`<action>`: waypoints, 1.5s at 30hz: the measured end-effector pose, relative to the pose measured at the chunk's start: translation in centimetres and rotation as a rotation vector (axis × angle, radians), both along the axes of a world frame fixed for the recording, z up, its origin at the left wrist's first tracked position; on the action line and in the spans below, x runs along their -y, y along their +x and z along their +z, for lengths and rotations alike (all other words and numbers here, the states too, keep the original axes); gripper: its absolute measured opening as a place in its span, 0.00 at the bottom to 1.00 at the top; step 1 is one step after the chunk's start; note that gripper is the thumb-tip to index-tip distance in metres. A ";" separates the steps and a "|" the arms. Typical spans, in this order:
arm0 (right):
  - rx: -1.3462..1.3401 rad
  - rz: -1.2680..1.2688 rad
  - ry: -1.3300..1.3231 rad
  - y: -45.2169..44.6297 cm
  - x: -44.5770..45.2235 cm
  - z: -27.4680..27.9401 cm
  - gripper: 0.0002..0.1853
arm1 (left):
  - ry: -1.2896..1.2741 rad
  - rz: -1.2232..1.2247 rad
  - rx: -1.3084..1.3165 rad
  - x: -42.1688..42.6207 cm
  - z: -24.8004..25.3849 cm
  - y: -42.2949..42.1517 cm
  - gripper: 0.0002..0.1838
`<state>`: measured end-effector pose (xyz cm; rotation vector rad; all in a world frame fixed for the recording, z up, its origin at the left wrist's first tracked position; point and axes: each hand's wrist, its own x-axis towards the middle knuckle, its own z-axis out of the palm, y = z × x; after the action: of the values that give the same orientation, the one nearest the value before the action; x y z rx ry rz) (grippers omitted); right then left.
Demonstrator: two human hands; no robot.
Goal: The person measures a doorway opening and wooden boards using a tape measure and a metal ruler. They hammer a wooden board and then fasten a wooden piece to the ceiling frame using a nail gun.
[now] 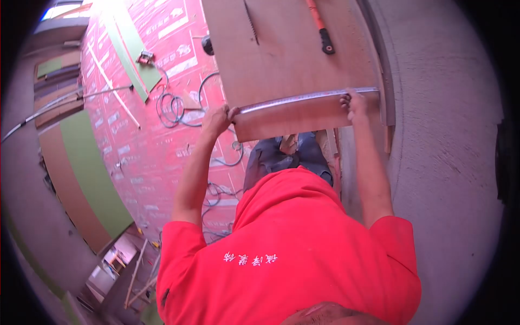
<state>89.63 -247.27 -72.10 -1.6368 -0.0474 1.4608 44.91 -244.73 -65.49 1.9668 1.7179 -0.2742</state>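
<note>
Two hands [218, 119] [356, 105], one metal strip [295, 99], one orange-handled tool [318, 21], one shirt [292, 233].

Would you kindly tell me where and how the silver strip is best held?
Likely pinched near both ends, from the near side: the silver strip is long, narrow and lies across the board, so spaced grips should steady it. The left hand is at one end; the right hand near the other.

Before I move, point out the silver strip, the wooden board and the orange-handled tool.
Silver strip [295, 100]: head view, on its upper face, midway between the two hands [218, 121] [356, 106].
Wooden board [287, 65]: head view, on its bare top face.
Orange-handled tool [318, 23]: head view, on its orange handle.
</note>
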 end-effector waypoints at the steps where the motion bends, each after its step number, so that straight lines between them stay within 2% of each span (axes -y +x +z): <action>1: 0.009 0.004 -0.047 0.3 -0.1 -0.1 0.06 | -0.007 -0.015 -0.009 -0.2 0.0 -0.6 0.28; 10: 0.105 0.016 -0.163 -0.1 -0.9 1.1 0.08 | -0.099 0.024 0.033 -0.7 -1.5 -1.1 0.25; 21: 0.271 -0.076 -0.201 -1.3 -1.6 1.6 0.06 | -0.256 0.068 0.020 -1.6 -1.2 -0.7 0.29; 29: 0.257 -0.147 -0.183 -1.9 -1.5 1.3 0.06 | -0.284 0.024 0.053 -2.0 -0.3 -0.4 0.30; 31: 0.229 -0.112 -0.199 -1.9 -1.7 1.5 0.09 | -0.259 -0.023 0.049 -1.9 -1.0 -0.7 0.30; 33: 0.153 -0.100 -0.103 -1.6 -0.9 0.8 0.12 | -0.338 -0.047 0.130 -2.1 -1.0 -0.9 0.30; 34: 0.178 -0.047 -0.134 -1.4 -0.5 1.3 0.15 | -0.325 -0.046 0.099 -2.1 -2.5 -1.4 0.31; 35: 0.197 0.006 -0.168 -1.3 0.2 2.2 0.18 | -0.340 -0.035 0.141 -2.3 -1.6 -0.9 0.31; 37: 0.459 0.072 -0.164 -1.0 1.7 5.2 0.22 | -0.323 -0.015 0.088 -2.2 1.1 0.4 0.31; 38: 0.727 0.183 -0.153 0.3 2.7 5.2 0.22 | -0.329 -0.013 0.087 -2.3 1.2 0.6 0.31; 39: 0.731 0.159 -0.151 1.3 3.6 5.1 0.22 | -0.335 -0.004 0.081 -2.3 1.1 0.5 0.32; 41: 1.285 0.171 -0.155 3.0 5.2 5.0 0.20 | -0.303 0.017 0.027 -2.1 0.2 0.1 0.32; 42: 1.224 0.195 -0.185 3.8 5.7 5.4 0.17 | -0.296 0.022 0.054 -2.0 -0.3 -0.2 0.32; 43: 1.216 0.180 -0.185 4.6 6.0 5.3 0.17 | -0.292 0.029 0.057 -1.8 -0.8 -0.5 0.32; 45: 1.034 0.244 -0.187 5.5 6.5 4.9 0.17 | -0.285 0.026 0.018 -1.8 -0.8 -0.6 0.32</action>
<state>95.14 -253.74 -67.24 -2.4444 -0.7213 0.6421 44.32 -242.91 -66.24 1.7340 1.5932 -0.4636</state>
